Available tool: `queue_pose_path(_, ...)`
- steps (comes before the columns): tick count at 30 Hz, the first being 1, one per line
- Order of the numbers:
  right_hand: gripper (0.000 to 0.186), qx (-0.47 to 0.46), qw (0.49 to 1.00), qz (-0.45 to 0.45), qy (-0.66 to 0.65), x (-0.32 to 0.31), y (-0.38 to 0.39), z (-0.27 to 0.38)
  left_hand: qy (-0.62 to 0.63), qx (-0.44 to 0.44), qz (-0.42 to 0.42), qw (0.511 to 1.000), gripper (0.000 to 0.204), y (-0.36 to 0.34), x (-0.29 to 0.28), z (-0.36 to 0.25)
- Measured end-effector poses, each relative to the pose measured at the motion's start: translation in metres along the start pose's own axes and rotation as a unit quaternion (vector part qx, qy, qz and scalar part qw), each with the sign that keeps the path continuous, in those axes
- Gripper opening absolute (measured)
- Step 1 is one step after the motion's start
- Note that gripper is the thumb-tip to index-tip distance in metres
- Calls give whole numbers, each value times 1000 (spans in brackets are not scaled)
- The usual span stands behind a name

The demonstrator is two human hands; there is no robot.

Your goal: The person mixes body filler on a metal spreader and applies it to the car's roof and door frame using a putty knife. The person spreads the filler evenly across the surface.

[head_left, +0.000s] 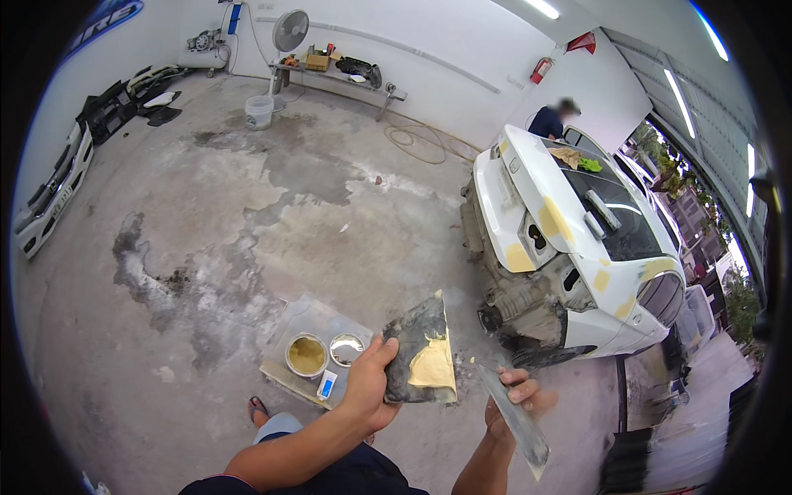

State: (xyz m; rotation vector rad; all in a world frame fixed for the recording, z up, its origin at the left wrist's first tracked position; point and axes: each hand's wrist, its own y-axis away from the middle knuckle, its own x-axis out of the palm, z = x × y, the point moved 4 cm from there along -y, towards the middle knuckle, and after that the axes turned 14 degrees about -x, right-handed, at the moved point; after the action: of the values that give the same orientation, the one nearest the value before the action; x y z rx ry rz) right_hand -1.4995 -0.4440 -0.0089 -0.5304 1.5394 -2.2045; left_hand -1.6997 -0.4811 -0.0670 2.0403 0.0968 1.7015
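My left hand [373, 381] grips the edge of a dark, smeared mixing board [401, 375], thumb on top. A mound of pale yellow body filler [432, 365] lies on the board's right part. Just right of it, my right hand [513, 398] is closed on a long grey filler spreader [520, 425], held slanting and apart from the board; a small yellow dab shows near its upper end. Below and left of the board, an open can of yellowish filler [307, 355], a shiny round lid [346, 349] and a small white-and-blue packet [327, 385] rest on a low stand [285, 375].
A white car [577, 239] without its rear bumper stands at the right, patched with yellow filler. Beyond it a person [547, 122] leans over. Bumpers [62, 194] lie along the left wall. At the back are a bucket [259, 113], a fan [290, 33], a bench [346, 73] and a coiled hose [415, 144].
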Motion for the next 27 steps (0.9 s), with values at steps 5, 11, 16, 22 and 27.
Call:
queue_pose_path(5, 22, 32, 997, -45, -56, -6, -2, -12, -32, -23, 33, 999, 33, 5, 5, 3)
queue_pose_path(11, 9, -2, 999, 33, -9, -14, -11, -30, -55, -90, 27, 994, 37, 16, 15, 14)
queue_pose_path(16, 19, -40, 991, 127, 28, -23, -29, -25, -60, -110, 43, 991, 37, 18, 16, 16)
queue_pose_path(22, 21, 27, 982, 176, 68, -36, -34, -16, -34, -136, 100, 985, 35, 8, 12, 23)
queue_pose_path(27, 20, 20, 988, 154, 9, -52, -28, -18, -4, -128, 54, 990, 29, 1, 5, 25)
